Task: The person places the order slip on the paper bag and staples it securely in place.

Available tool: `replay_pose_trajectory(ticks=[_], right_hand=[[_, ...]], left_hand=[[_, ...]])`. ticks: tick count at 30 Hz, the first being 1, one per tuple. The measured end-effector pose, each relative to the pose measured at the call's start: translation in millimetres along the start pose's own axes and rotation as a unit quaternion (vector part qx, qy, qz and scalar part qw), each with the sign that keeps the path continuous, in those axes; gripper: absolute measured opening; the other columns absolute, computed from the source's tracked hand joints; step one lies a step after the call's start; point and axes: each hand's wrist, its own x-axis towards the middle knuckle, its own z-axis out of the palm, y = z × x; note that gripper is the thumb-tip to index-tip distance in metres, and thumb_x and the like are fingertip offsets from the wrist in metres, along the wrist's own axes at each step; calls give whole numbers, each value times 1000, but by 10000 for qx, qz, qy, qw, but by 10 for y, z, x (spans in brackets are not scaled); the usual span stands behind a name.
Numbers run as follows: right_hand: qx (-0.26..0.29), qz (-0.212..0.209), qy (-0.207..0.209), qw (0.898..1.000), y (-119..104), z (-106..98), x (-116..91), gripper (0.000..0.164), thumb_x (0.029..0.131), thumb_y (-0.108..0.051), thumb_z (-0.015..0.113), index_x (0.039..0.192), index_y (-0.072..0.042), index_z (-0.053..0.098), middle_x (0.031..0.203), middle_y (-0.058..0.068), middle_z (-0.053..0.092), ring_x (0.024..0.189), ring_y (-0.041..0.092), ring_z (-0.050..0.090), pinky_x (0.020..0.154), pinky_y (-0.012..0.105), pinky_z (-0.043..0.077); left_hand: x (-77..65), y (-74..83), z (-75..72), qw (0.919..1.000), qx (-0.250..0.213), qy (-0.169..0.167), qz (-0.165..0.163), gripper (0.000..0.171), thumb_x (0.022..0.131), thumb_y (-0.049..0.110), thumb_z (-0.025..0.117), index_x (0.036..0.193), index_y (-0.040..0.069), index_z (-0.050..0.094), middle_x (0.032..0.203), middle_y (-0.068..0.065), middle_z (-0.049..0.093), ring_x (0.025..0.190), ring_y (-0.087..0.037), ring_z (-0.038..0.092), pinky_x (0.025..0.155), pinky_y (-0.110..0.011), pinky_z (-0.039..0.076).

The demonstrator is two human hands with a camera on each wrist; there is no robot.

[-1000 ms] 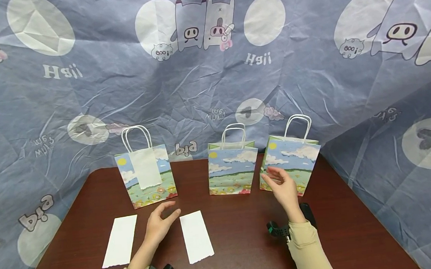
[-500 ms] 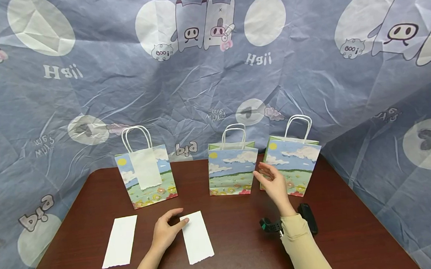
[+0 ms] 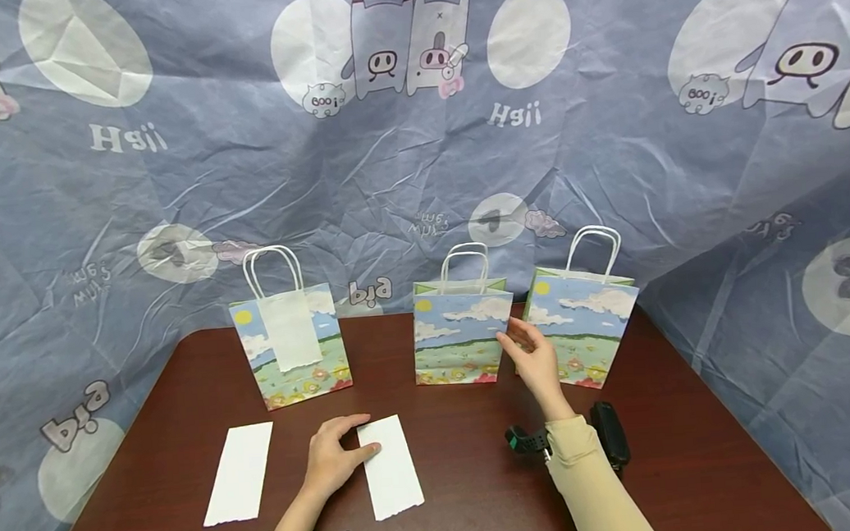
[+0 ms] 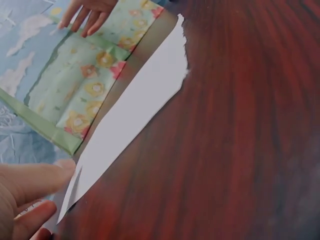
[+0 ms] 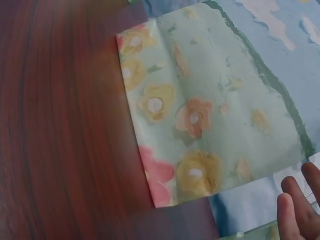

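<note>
In the head view, my left hand (image 3: 330, 453) is at the far end of a blank white paper slip (image 3: 393, 473), thumb and index finger spread apart. Its thumb touches the end of that slip (image 4: 125, 110) in the left wrist view; a small bend shows there. My right hand (image 3: 536, 365) is beside the right edge of the middle paper bag (image 3: 460, 337), fingers slightly bent and spaced. From the right wrist view, its fingers (image 5: 300, 200) appear just off the bag's edge (image 5: 215, 115); contact cannot be made out. The bag stands upright, printed with sky, meadow and flowers.
A matching bag (image 3: 331, 350) on the left bears a white slip (image 3: 291, 332) on its front. Another matching bag (image 3: 599, 319) stands right of the middle one. A further slip (image 3: 240, 474) lies front left. A black elongated object (image 3: 610, 433) lies by my right forearm.
My left hand has moved right and a little nearer to me, reaching the slip. My right hand has moved left, from before the right bag to the middle bag's edge.
</note>
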Motion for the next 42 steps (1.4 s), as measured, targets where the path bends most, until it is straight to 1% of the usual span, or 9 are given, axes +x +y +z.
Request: replay_pose_trajectory(ticks=[4,7,9,18,22,28,33,38,42], right_hand=[[2,300,213,9993,20,23,-4,52,83,-39,71,125,-11,60,122,11,60,110,23,56,76,30,49],[-19,559,298,9980,29,44,-3,51,82,-43,71,122,-13,63,120,9,62,101,21,57,57,24,44],[7,631,316,9975,35,62,4,50,82,-42,71,121,-12,63,120,10,62,99,21,57,55,23,43],[543,678,308,9957,40,129,56,43,84,-28,72,117,-2,63,119,18,61,108,24,56,90,39,45],[835,966,132,9917,36,123,53,45,86,-29,70,122,-2,60,123,18,58,104,14,58,92,38,46],[1147,1155,-92,9866,35,119,39,47,88,-28,68,125,-2,57,126,20,55,112,26,55,95,41,44],[1359,1235,-169,9829,38,112,38,47,89,-26,67,126,0,55,127,19,53,112,24,55,97,42,42],[1445,1312,-290,9803,59,102,39,48,88,-26,67,127,0,54,127,16,51,111,23,55,97,41,42],[1481,1280,-383,9799,64,90,31,49,89,-24,66,127,3,53,130,19,48,109,19,55,97,40,42]], left_hand=[[-6,-13,27,9994,232,46,241,44,71,28,82,112,15,70,110,-4,65,111,-29,50,94,-54,29],[-17,-20,37,9992,301,77,244,43,71,27,82,111,15,70,110,-6,64,111,-28,50,93,-52,30],[-22,-22,38,9993,298,92,225,41,72,27,82,109,15,71,111,-8,64,112,-28,50,93,-51,30],[-32,-7,22,9981,436,53,431,37,73,25,81,107,13,72,113,-12,64,114,-30,49,96,-54,28],[-49,9,12,9964,558,-7,640,33,76,24,79,107,15,73,112,-11,65,114,-28,50,96,-53,28],[-61,28,26,9942,587,98,898,28,75,19,80,102,17,74,104,-6,67,104,-23,57,92,-51,33],[-59,42,37,9925,264,254,1170,31,71,13,82,100,18,73,98,6,68,96,-16,61,89,-45,40],[-62,40,46,9925,-85,252,1197,46,67,2,83,109,13,68,111,2,58,86,-14,60,74,-33,49],[-41,78,41,9935,-515,76,1016,66,67,-6,79,127,8,55,120,-8,55,76,-14,56,65,-27,46]])
